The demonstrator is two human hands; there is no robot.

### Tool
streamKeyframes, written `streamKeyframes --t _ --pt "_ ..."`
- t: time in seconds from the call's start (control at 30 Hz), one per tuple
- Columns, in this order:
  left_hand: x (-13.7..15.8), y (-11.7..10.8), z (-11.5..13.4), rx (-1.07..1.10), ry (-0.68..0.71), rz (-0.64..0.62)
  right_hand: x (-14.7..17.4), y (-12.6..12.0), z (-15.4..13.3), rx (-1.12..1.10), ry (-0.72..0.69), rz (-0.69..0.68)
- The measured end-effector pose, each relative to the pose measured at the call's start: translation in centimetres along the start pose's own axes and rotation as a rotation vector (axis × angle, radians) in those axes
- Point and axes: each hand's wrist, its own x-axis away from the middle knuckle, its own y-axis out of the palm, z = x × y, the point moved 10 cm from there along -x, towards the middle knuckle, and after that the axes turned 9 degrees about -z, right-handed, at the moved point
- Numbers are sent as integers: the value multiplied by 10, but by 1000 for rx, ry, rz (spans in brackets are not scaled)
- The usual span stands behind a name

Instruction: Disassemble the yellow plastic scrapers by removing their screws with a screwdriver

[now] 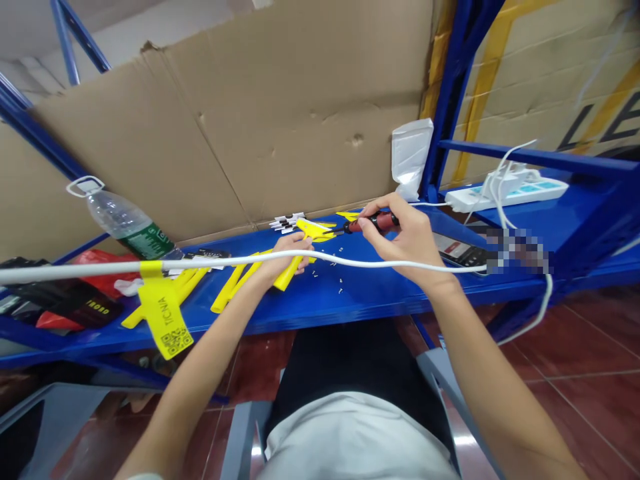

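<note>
My left hand [289,259] is closed round a yellow plastic part [287,273] with a long handle and a wider head. In my right hand [405,233] is a screwdriver [375,223] with a red and black handle. Its shaft points left, and the tip meets the head of the yellow part or lies just over it. Several tiny screws [341,261] are scattered on the blue shelf [365,293] below the tool. More yellow plastic parts [227,290] lie left of my left hand. Behind it is a small pile of black and white pieces [286,223].
A white cable [350,261] with a yellow tag [165,317] crosses the view in front of both hands. A plastic bottle [127,223] and bags [75,293] are at left. On the right are a phone [460,253] and a power strip [530,193]. Cardboard [300,120] stands behind.
</note>
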Motion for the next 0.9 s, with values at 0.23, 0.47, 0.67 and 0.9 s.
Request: streamKeyframes --t 0.23,0.47,0.67,0.9 --pt "-43 -12 -1 -80 -22 -26 -2 4 38 -2 58 130" --pt "-39 -8 -15 -1 0 3 1 -2 41 61 9 219" --pt "-31 -14 -17 19 -25 78 -1 6 51 46 69 159" --pt "-33 -12 -29 -22 -56 81 -2 15 50 44 23 72"
